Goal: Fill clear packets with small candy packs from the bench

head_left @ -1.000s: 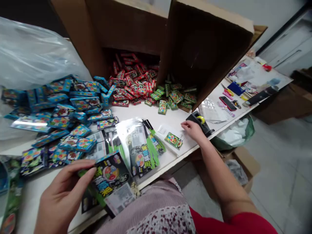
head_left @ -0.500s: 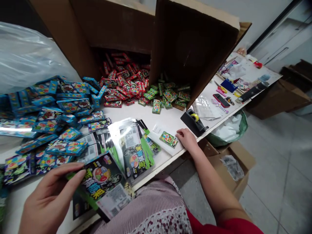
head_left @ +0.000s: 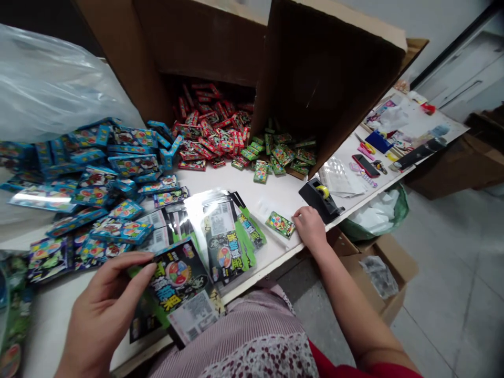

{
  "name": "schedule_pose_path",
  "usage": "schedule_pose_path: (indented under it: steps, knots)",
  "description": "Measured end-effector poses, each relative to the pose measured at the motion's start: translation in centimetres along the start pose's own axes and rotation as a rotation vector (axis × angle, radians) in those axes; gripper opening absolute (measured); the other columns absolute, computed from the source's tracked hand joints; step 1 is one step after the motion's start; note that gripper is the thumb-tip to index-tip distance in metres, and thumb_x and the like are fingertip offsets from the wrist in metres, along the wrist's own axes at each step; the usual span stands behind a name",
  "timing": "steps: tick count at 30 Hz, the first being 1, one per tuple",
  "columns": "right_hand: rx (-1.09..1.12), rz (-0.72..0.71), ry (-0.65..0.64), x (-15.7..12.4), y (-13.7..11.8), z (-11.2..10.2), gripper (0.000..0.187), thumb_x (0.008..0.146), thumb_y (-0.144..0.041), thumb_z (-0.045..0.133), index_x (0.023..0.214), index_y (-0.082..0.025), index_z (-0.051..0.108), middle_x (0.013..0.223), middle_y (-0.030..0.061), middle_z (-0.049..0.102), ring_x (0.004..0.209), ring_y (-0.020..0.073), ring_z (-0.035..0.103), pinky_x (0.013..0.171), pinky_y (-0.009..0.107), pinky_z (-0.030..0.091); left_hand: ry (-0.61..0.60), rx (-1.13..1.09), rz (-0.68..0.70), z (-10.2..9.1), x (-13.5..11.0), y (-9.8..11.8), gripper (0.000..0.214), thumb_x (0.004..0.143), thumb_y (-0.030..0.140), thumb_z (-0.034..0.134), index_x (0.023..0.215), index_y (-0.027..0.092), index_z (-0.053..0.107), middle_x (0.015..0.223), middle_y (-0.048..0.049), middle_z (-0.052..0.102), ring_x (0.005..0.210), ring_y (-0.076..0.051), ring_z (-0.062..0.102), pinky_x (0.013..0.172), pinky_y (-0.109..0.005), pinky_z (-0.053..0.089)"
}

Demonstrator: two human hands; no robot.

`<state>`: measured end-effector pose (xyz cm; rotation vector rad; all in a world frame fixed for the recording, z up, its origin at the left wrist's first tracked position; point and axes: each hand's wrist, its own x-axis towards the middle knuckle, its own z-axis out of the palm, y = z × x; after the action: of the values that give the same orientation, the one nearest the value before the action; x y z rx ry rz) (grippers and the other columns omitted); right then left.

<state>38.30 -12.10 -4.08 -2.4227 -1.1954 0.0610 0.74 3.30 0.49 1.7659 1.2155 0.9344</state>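
Along the front edge of the surface, left hand pinches one black pouch; right hand, grip unclear, beside one green box, one tape dispenser just beyond!

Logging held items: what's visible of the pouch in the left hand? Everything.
The pouch is mostly black, with green at its left, a round multicoloured picture, yellow and blue characters, and a pale printed panel toward its lower end. It looks like smooth plastic. The left hand pinches its upper-left corner between thumb and fingers, holding it tilted at the table edge. Whether it's sealed is unclear.
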Motion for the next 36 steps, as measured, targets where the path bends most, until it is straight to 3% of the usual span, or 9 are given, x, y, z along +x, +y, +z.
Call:
schedule_pose_path:
  steps: [2, 5, 13, 17, 20, 25, 28, 31, 36]
  knots:
    - [0.066, -0.071, 0.126, 0.1, -0.3, -0.5, 0.007, 0.085, -0.023, 0.049, 0.079, -0.02, 0.052, 0.09, 0.0087, 0.058, 0.089, 0.0224, 0.052, 0.083, 0.035, 0.041, -0.028, -0.042, -0.06, 0.1, 0.0, 0.4, 0.013, 0.08, 0.036, 0.066, 0.091, 0.029, 0.064, 0.098, 0.0036, 0.065, 0.095, -0.019, 0.06, 0.085, -0.031, 0.048]
    - [0.188, -0.18, 0.259, 0.9, -1.2, -1.5, 0.009, 0.087, -0.028, 0.049, 0.082, -0.021, 0.05, 0.088, 0.0079, 0.058, 0.085, 0.0213, 0.054, 0.078, 0.034, 0.043, -0.062, -0.078, -0.009, 0.3, 0.1, 1.0, 0.013, 0.08, 0.034, 0.066, 0.089, 0.024, 0.063, 0.095, 0.0009, 0.063, 0.091, -0.017, 0.06, 0.081, -0.027, 0.048]
    - [-0.121, -0.038, -0.05, 5.5, -1.8, -0.8, 0.004, 0.078, -0.02, 0.056, 0.074, -0.02, 0.058, 0.08, 0.0091, 0.061, 0.082, 0.0254, 0.053, 0.074, 0.036, 0.038, -0.086, -0.123, 0.014, 0.5, 0.0, 1.2, 0.014, 0.082, 0.033, 0.064, 0.091, 0.023, 0.062, 0.093, -0.0009, 0.062, 0.085, -0.016, 0.058, 0.071, -0.023, 0.049]
    - [-0.077, -0.056, -0.044, 6.1, -0.8, 0.8, 0.006, 0.076, -0.017, 0.056, 0.071, -0.019, 0.056, 0.092, 0.0116, 0.063, 0.093, 0.0267, 0.053, 0.081, 0.037, 0.037, -0.093, -0.139, -0.005, 0.4, 0.0, 1.1, 0.014, 0.082, 0.033, 0.064, 0.092, 0.023, 0.062, 0.095, -0.0001, 0.062, 0.084, -0.015, 0.059, 0.065, -0.021, 0.049]
    - [0.01, -0.02, -0.07, 6.2, 0.2, 1.5, 0.005, 0.078, -0.02, 0.054, 0.073, -0.02, 0.054, 0.078, 0.007, 0.062, 0.079, 0.0229, 0.056, 0.074, 0.034, 0.04, -0.079, -0.122, -0.049, 0.4, 0.0, 1.0, 0.018, 0.081, 0.036, 0.065, 0.092, 0.022, 0.062, 0.092, -0.0006, 0.062, 0.079, -0.016, 0.059, 0.055, -0.021, 0.048]
    - [0.205, 0.065, -0.072, 6.9, 0.5, 0.0, 0.014, 0.08, -0.032, 0.051, 0.078, -0.019, 0.052, 0.078, 0.0052, 0.062, 0.068, 0.0176, 0.057, 0.065, 0.031, 0.044, -0.082, -0.126, -0.049, 0.7, 0.3, 1.1, 0.017, 0.081, 0.035, 0.065, 0.092, 0.022, 0.062, 0.092, -0.0007, 0.061, 0.074, -0.015, 0.058, 0.054, -0.021, 0.046]
    - [0.408, -0.026, -0.193, 6.6, -3.5, -2.0, 0.02, 0.079, -0.038, 0.057, 0.079, -0.019, 0.054, 0.077, 0.0028, 0.061, 0.07, 0.0153, 0.056, 0.066, 0.029, 0.046, -0.099, -0.135, 0.025, 1.1, 0.4, 1.3, 0.013, 0.082, 0.032, 0.062, 0.091, 0.022, 0.062, 0.091, -0.0012, 0.061, 0.079, -0.015, 0.059, 0.067, -0.023, 0.048]
    - [0.777, -0.261, -0.559, 5.3, -10.8, -3.8, 0.019, 0.079, -0.037, 0.063, 0.081, -0.019, 0.056, 0.075, -0.0003, 0.058, 0.068, 0.0125, 0.054, 0.066, 0.026, 0.045, -0.103, -0.13, 0.08, 1.5, 0.4, 1.5, 0.011, 0.083, 0.03, 0.061, 0.09, 0.021, 0.061, 0.088, -0.0017, 0.061, 0.082, -0.016, 0.058, 0.074, -0.026, 0.047]
    - [0.832, -0.598, -0.946, 3.2, -21.8, -3.9, 0.006, 0.084, -0.025, 0.059, 0.08, -0.02, 0.058, 0.072, -0.0012, 0.061, 0.067, 0.0116, 0.056, 0.064, 0.026, 0.047, -0.114, -0.175, 0.091, 1.8, -0.1, 1.5, 0.008, 0.086, 0.027, 0.059, 0.091, 0.021, 0.059, 0.086, -0.0012, 0.059, 0.083, -0.016, 0.057, 0.075, -0.027, 0.044]
